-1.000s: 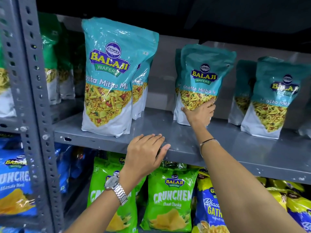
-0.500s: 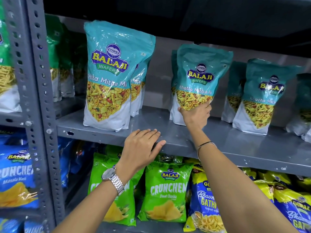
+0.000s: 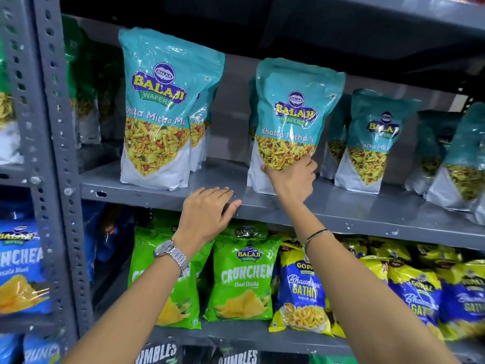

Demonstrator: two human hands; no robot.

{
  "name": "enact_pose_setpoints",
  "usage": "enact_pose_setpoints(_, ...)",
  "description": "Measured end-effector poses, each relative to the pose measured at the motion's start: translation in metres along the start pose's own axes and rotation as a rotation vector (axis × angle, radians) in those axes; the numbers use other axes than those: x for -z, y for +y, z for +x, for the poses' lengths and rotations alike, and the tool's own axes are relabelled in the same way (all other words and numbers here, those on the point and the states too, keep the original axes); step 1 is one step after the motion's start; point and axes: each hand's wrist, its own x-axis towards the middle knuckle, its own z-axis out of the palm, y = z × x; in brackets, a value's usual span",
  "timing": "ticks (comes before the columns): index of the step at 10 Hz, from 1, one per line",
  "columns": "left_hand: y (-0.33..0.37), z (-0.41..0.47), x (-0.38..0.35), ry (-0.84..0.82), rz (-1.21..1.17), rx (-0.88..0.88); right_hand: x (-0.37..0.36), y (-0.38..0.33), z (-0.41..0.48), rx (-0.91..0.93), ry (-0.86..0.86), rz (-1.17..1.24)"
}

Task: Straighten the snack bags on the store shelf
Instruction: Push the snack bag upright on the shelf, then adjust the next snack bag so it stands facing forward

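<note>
Teal Balaji Khatta Mitha bags stand in rows on a grey metal shelf [image 3: 341, 208]. My right hand [image 3: 291, 179] grips the lower front of the middle bag [image 3: 294, 111], which stands upright near the shelf's front. A taller-looking bag [image 3: 160, 106] stands at the left front, with more bags behind it. Another bag [image 3: 372, 137] stands further right, set back. My left hand [image 3: 207, 214] rests flat on the shelf's front edge, fingers together, holding nothing.
A perforated grey upright [image 3: 52, 153] bounds the shelf on the left. Below hang green Crunchem bags [image 3: 241, 279] and blue-yellow Gathiya bags [image 3: 301, 292]. More teal bags [image 3: 462, 158] crowd the far right. Another shelf board sits close overhead.
My right hand has drawn the middle bag forward toward the shelf's front edge and kept its grip. My left hand stays on the edge. The view has come closer.
</note>
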Motion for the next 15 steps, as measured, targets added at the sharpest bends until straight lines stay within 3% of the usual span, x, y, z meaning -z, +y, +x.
enact_pose_setpoints(6, 0.003, 0.001, 0.004, -0.044, 0.001, 0.015, 0.032, -0.001, -0.035, 0.015, 0.056, -0.089)
enact_pose_setpoints(9, 0.002, 0.000, 0.000, 0.007, 0.015, 0.013, 0.033, 0.002, -0.039, 0.047, 0.078, -0.098)
enact_pose_setpoints(11, 0.011, -0.003, 0.000, 0.111, -0.091, 0.090, 0.047, 0.011, -0.036, 0.100, -0.009, -0.027)
enact_pose_setpoints(13, 0.084, 0.006, 0.002, 0.301, -0.257, -0.008, 0.097, 0.050, -0.006, 0.144, 0.029, 0.042)
enact_pose_setpoints(15, 0.181, 0.042, -0.025, 0.236, -0.323, -0.126, 0.153, 0.109, 0.060, 0.046, 0.173, 0.044)
